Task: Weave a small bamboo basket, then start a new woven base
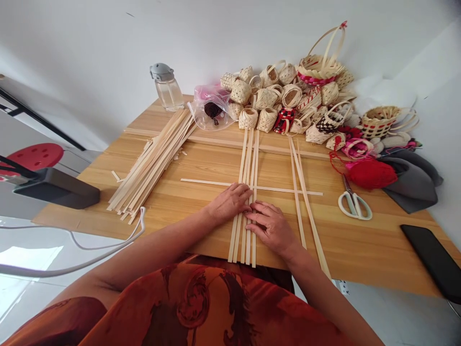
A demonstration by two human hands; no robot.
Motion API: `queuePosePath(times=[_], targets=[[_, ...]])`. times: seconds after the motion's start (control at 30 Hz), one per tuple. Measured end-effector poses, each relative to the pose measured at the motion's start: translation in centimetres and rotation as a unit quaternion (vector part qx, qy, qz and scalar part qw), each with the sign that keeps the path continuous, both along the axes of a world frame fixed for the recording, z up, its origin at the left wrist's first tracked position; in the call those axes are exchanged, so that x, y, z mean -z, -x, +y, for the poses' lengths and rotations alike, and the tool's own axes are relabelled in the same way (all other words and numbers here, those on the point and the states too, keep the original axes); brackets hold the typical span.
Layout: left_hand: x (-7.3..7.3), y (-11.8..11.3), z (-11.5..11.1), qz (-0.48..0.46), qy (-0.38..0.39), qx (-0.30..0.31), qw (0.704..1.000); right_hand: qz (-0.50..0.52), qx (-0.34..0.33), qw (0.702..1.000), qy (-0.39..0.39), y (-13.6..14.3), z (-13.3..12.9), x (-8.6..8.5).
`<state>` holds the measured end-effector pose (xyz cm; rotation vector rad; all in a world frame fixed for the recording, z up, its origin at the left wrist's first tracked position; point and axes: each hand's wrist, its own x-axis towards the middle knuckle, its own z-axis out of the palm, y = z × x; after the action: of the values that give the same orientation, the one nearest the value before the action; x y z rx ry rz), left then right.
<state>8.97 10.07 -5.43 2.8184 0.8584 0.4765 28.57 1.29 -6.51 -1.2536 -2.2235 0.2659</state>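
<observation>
Several pale flat strips (246,161) lie lengthwise on the wooden table, their near ends reaching its front edge. One thin strip (277,189) crosses them sideways. My left hand (232,202) rests on the lengthwise strips just below the crossing, its fingers together and pointing right. Beside it, my right hand (268,223) touches the same strips from the right with its fingers bent and a little apart. The fingertips of both hands nearly meet; whether they pinch a strip is hidden. Separate long strips (309,216) lie to the right of my right hand.
A bundle of strips (151,166) lies at the left, near a bottle (167,89) and a plastic bag (211,113). Small woven baskets (266,98) are piled at the back. Scissors (355,205), red yarn (372,173) and a phone (432,259) are at the right.
</observation>
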Motion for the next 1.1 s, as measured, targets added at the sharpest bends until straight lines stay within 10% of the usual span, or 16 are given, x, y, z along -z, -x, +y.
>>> queuePosePath(times=[1.1], targets=[[0.3, -0.7, 1.5, 0.021, 0.030, -0.040, 0.999, 0.009, -0.006, 1.000, 0.006, 0.0, 0.0, -0.3]])
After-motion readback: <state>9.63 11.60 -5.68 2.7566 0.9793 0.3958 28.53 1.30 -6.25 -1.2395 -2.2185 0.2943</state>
